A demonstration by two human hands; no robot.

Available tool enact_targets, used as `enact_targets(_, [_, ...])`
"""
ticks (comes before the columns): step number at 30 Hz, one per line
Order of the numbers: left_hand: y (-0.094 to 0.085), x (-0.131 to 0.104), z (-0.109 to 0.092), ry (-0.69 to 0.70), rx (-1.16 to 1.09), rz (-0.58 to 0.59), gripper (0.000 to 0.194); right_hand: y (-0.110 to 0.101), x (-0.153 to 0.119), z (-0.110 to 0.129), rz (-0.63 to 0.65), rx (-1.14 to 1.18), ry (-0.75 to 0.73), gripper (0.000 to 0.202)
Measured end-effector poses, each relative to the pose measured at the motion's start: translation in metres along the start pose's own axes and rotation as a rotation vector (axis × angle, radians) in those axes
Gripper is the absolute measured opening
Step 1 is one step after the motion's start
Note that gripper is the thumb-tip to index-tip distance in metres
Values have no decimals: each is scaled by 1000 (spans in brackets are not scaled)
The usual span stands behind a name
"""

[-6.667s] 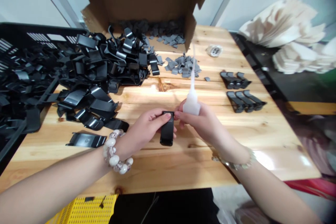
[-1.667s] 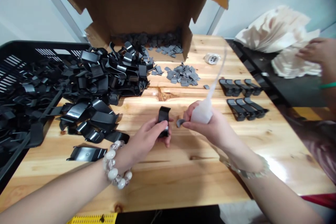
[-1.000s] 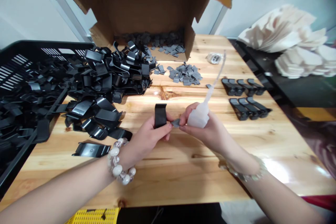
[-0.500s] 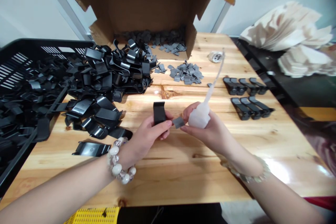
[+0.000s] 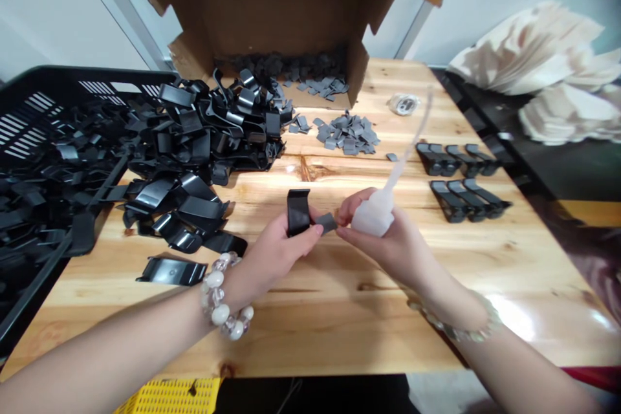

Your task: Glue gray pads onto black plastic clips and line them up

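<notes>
My left hand [image 5: 286,247] is closed on a curved black plastic clip [image 5: 297,212], its bent end pointing up. At the left thumb and fingertips sits a small square grey pad [image 5: 326,222]. My right hand [image 5: 383,233] wraps round a translucent white squeeze bottle [image 5: 372,213], whose long thin nozzle points up and away. The right thumb and fingertips are at the pad's right edge; whether they touch it I cannot tell. Both hands are above the middle of the wooden table [image 5: 301,330]. A single black clip [image 5: 172,271] lies beside my left wrist.
Black clips are heaped at left [image 5: 213,123] beside a black plastic basket [image 5: 92,81] holding more. Grey pads lie in a pile [image 5: 348,134] before an open cardboard box [image 5: 356,74]. At right, several clips stand in two rows [image 5: 468,199]. A tape roll [image 5: 403,104] lies behind.
The grey pad has moved slightly up against the left thumb and fingertips, and the right fingertips sit farther toward its edge. The view has shifted a little.
</notes>
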State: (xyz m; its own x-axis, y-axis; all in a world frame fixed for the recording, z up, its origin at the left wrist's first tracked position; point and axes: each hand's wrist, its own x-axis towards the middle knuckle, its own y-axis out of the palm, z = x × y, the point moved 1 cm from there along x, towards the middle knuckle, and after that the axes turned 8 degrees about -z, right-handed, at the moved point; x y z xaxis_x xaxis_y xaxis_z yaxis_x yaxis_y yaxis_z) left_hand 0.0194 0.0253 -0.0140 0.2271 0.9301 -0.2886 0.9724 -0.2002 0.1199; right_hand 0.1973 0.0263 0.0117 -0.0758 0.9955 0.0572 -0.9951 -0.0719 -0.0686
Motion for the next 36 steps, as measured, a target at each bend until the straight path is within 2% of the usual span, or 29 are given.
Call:
enact_targets(6, [0, 0, 1, 33, 77, -64, 27, 2, -4, 0, -39, 58, 25, 21])
enact_targets(9, [0, 0, 0, 68, 106, -21, 26, 6, -5, -3, -36, 55, 79, 24])
enact_targets(13, [2, 0, 0, 59, 116, 55, 25, 8, -3, -8, -95, 40, 132, 27])
enact_targets(18, [3, -2, 3, -1, -66, 152, 31, 4, 1, -10, -237, 54, 163, 27])
enact_targets(22, [3, -3, 6, -8, -111, 206, 35, 4, 0, -8, -307, 157, 136, 31])
enact_targets(26, [5, -3, 5, -44, -139, 240, 33, 9, -5, -4, -252, 230, 155, 34])
enact_targets(31, [7, -6, 4, 14, -87, 260, 29, 20, -9, -2, -109, 288, 259, 31])
enact_targets(36, [7, -10, 7, -16, -22, 264, 38, 25, -11, -3, -151, 262, 258, 32])
